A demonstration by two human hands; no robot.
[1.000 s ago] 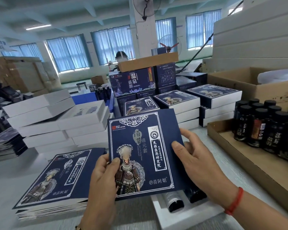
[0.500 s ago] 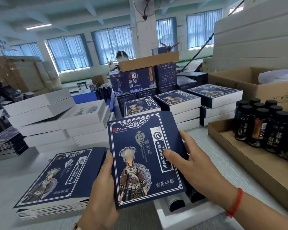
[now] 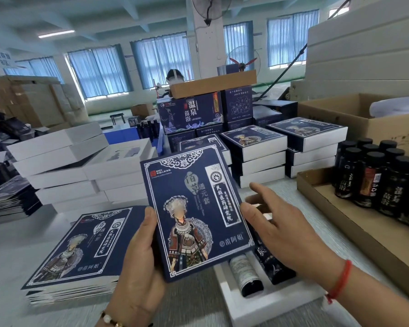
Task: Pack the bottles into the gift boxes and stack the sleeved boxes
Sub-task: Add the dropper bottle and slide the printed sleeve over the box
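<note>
Warehouse counter (image 3: 14,260): I'm gripping the sleeve (image 3: 194,213) in my left hand (image 3: 137,260), right hand (image 3: 276,223) spread wide; squaring it open should ease boxing.

Sleeve (image 3: 194,215) above boxed bottles (image 3: 246,274), sleeve stack (image 3: 80,251) left

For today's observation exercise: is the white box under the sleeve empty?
No, two dark bottles lie in the white box below the held sleeve.

Pale table (image 3: 291,199): flat sleeve stack (image 3: 80,251), white box stacks (image 3: 66,175), bottle tray (image 3: 354,223), open bottle box (image 3: 269,305).
</note>
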